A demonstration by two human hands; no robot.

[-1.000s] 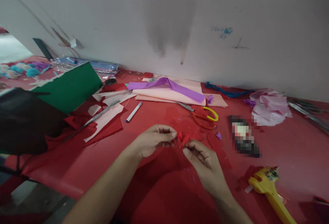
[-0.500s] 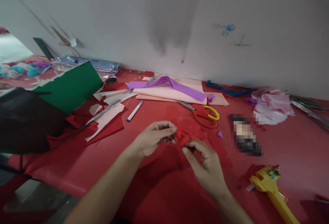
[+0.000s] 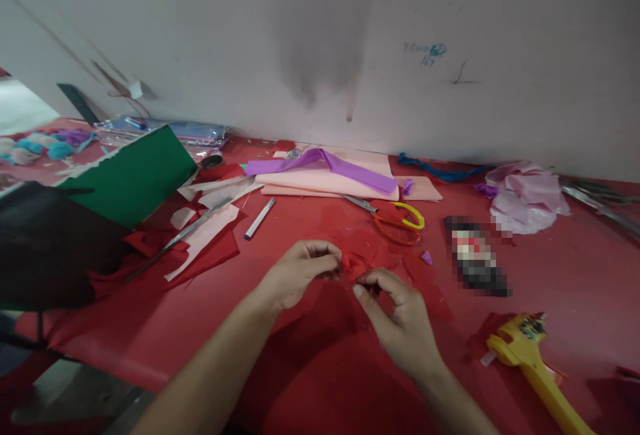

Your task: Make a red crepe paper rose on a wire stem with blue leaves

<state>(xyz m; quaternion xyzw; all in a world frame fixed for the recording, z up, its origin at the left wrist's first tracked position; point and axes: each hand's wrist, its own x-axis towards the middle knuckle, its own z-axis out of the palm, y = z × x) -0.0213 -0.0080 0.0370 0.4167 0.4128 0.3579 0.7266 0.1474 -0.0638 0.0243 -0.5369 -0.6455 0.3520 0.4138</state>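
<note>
Over the red table (image 3: 300, 368), both my hands pinch a small crumpled piece of red paper (image 3: 351, 266). My left hand (image 3: 295, 275) grips its left side with thumb and fingers closed. My right hand (image 3: 400, 322) pinches its right side, fingers curled. Loose red paper scraps (image 3: 415, 265) lie just beyond the hands. Scissors with yellow and orange handles (image 3: 400, 218) rest a little farther back.
A yellow glue gun (image 3: 530, 362) lies at the front right. Pink and purple paper sheets (image 3: 330, 178) sit by the wall, a white pen (image 3: 260, 218) left of them, green card (image 3: 135, 172) and black material (image 3: 45, 248) at the left, pale pink tissue (image 3: 525, 198) at the right.
My hands have stayed together on the red paper, with the right fingers shifting slightly. The view has tilted a little.
</note>
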